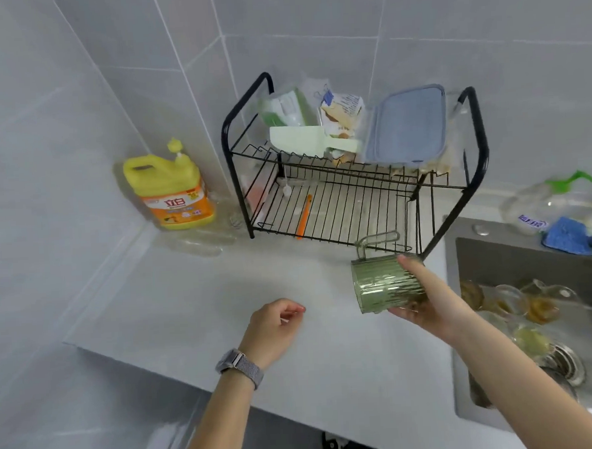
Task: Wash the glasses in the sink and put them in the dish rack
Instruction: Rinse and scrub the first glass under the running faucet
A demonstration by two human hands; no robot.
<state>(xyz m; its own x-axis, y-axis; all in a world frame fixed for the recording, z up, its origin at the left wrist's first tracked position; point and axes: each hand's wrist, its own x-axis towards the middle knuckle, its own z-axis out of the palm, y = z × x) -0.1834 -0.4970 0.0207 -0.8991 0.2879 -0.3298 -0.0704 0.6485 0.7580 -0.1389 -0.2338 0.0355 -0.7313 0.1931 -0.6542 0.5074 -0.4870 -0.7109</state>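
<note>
Above the counter [195, 298], right hand [425, 303] around green glass [383, 283] (fingers mostly hidden); left hand [276, 328] loosely curled, empty.

A yellow detergent jug [169, 189] stands in the tiled corner, well left of the grip. A blue sponge [567, 236] and a clear pump bottle [540, 204] sit off to its right.

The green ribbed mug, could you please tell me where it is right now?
In the head view the green ribbed mug is held on its side in the right hand, above the counter between the dish rack and the sink.
</note>
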